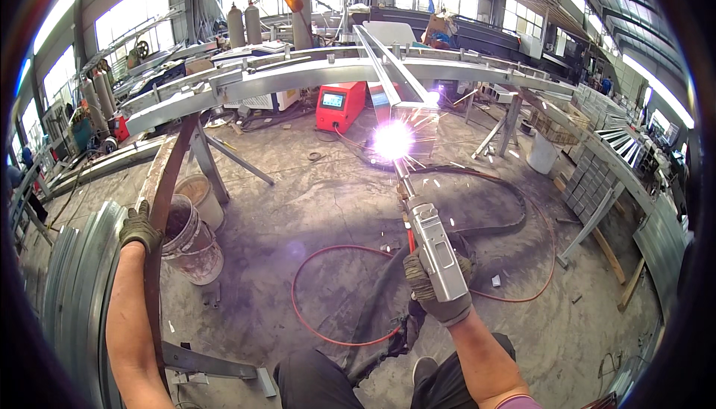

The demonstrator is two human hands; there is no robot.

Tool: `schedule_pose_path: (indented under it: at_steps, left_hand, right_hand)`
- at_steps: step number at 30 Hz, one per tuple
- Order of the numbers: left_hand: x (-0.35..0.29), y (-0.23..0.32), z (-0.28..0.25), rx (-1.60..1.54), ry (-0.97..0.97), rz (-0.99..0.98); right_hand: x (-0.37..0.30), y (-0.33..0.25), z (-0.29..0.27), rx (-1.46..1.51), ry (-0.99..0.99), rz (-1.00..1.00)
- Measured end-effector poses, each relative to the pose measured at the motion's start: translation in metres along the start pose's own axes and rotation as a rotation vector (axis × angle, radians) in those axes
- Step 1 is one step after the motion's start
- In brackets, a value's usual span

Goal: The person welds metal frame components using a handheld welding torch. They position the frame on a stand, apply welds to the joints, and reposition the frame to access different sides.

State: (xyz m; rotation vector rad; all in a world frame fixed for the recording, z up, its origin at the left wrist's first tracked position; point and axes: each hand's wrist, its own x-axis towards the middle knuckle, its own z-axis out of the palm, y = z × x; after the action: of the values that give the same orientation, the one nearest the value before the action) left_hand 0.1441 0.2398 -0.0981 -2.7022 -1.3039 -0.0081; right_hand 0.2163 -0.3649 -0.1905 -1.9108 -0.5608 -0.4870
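The right hand (pixel 440 286) clasped a welding torch (pixel 438 248), flaring by a metal frame's (pixel 403 67) near end; the left hand (pixel 139 228) touched a brown beam's (pixel 170 174) left edge, grip unclear.

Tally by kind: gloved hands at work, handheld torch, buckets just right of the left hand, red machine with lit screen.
Gloved hands: 2, left hand and right hand
Handheld torch: 1
Buckets: 2, front bucket and rear bucket
Red machine: 1
Total: 6

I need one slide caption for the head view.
Right hand holds a sparking welding torch, left hand on a brown beam.
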Motion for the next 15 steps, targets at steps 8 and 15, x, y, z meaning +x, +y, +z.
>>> schedule_pose_path:
  at_steps: [8,15]
  left_hand:
    - [0.001,-0.001,0.000,-0.002,0.004,-0.004]
    - [0.002,-0.001,0.003,0.017,0.015,-0.001]
  right_hand:
    - [0.000,0.001,-0.004,-0.024,-0.008,-0.168]
    - [0.003,-0.012,-0.005,-0.149,0.049,-0.352]
